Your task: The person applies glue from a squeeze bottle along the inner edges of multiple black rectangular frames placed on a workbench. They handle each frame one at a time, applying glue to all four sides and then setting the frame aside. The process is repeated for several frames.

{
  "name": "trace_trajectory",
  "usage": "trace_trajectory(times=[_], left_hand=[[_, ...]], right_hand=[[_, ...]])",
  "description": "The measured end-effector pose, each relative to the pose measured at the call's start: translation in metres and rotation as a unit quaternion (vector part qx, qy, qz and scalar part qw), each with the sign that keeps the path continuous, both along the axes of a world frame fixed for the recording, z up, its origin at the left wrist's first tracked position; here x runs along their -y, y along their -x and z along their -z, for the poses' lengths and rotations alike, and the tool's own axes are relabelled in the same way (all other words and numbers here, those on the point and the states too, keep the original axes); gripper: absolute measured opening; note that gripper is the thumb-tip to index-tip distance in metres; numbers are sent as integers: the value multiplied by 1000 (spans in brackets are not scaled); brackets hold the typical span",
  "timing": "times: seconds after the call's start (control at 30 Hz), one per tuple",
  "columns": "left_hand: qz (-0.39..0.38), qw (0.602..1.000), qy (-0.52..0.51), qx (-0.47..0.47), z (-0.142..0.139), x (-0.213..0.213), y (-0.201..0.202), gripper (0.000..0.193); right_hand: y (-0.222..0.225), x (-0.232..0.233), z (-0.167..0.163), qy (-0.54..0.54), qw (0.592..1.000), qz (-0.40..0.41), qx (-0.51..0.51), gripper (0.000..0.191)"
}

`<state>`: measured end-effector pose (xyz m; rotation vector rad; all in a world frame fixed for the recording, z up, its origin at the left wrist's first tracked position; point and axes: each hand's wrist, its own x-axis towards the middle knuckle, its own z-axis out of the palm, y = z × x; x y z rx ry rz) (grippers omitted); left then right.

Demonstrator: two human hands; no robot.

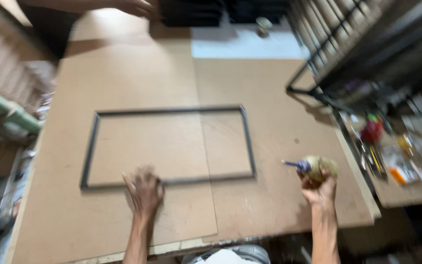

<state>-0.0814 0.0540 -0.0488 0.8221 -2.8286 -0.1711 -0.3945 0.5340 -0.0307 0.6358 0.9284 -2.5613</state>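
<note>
Two hands at work: left hand [144, 189] spread flat, pressing the near rail of a thin dark rectangular frame [168, 145], seemingly to steady it; right hand [320, 188] wrapped around a small glue bottle [317, 167], purple nozzle aimed left toward the frame's near right corner; brown board table [269, 122] beneath; cluttered tool tray [396, 161] to the right; another person's hand [137, 7] at the far edge.

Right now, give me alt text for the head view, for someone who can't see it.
The left hand presses on the near edge of a thin dark rectangular frame lying on a brown board table. The right hand holds a glue bottle, nozzle pointing left.
</note>
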Motion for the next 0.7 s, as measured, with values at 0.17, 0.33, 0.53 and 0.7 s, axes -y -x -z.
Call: trace_trajectory(times=[0.17,0.33,0.53,0.7], left_hand=[[44,968,61,-240,-24,53,120,67],[261,932,23,-252,-54,-38,219,50],[395,869,-68,-291,-87,-182,321,36],[444,827,-90,-333,-138,-310,468,40]], right_hand=[[-56,-43,0,40,998,49,27,44],[-124,-98,14,50,982,176,52,38],[-90,-207,55,103,969,218,52,42],[-17,-294,84,64,961,265,40,28]])
